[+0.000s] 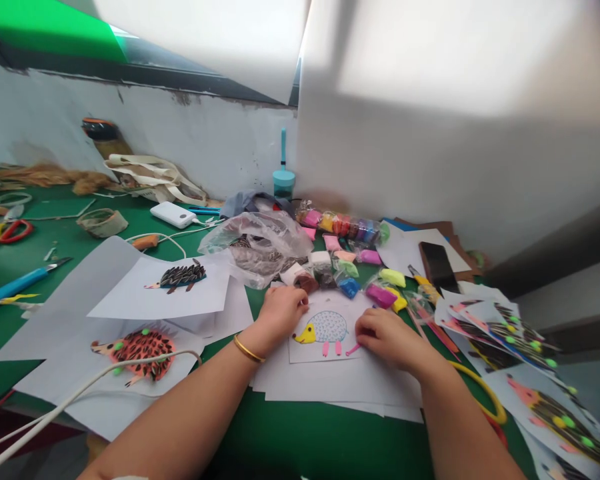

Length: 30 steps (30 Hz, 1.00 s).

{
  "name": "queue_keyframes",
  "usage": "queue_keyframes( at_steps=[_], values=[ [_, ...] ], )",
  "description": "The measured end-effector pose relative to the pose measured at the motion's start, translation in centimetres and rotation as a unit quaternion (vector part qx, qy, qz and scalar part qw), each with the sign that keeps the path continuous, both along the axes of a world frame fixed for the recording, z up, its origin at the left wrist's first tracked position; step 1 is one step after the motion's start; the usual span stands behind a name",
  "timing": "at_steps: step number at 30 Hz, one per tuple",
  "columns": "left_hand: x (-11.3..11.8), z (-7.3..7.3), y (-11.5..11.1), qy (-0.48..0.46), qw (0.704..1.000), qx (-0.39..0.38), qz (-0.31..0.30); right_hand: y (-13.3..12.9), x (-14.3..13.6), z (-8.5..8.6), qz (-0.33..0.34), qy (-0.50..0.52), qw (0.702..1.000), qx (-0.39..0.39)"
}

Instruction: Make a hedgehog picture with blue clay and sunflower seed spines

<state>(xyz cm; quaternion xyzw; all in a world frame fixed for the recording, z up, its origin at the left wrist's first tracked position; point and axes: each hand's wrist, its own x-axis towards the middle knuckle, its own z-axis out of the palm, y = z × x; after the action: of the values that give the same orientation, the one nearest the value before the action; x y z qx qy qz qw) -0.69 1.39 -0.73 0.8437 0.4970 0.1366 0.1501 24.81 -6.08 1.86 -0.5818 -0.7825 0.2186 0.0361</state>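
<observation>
A sheet of white paper (300,355) with a hedgehog picture (329,327) lies in front of me. The hedgehog has a yellow clay face, a blue-outlined body with small blue marks, and two pink clay legs. At the sheet's right side my right hand (387,335) is closed, pinching a thin pink clay strip (353,349) whose free end points left. My left hand (283,311) rests by the sheet's upper left corner, fingers curled together; what they hold, if anything, is hidden. Just beyond it lies a brown clay packet (307,283).
Several clay packets (349,287) and a clear plastic bag (260,243) of seeds lie beyond the sheet. Finished hedgehog pictures are at left (135,353) and right (555,413). A white cable (80,390) crosses the left side. A phone (437,265), scissors (7,232) and a blue-handled cutter (17,285) lie around.
</observation>
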Motion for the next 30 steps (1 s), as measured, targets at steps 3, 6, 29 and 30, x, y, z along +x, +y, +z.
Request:
queue_keyframes(
  at_steps=[3, 6, 29, 30],
  values=[
    [-0.1, -0.2, 0.0, -0.013, 1.000, -0.007, -0.007, -0.1, 0.2, 0.1, 0.024, -0.002, 1.000, -0.006],
    [-0.1, -0.2, 0.0, -0.019, 1.000, -0.014, -0.013, -0.1, 0.3, 0.3, 0.041, -0.009, 0.999, -0.020],
    [0.6, 0.6, -0.8, -0.017, 0.999, -0.030, -0.024, 3.4, -1.7, -1.7, -0.209, -0.112, 0.943, 0.235],
    [0.6, 0.6, -0.8, -0.018, 0.999, -0.029, -0.024, 3.9, -2.1, -1.6, -0.212, -0.124, 0.939, 0.242]
  ],
)
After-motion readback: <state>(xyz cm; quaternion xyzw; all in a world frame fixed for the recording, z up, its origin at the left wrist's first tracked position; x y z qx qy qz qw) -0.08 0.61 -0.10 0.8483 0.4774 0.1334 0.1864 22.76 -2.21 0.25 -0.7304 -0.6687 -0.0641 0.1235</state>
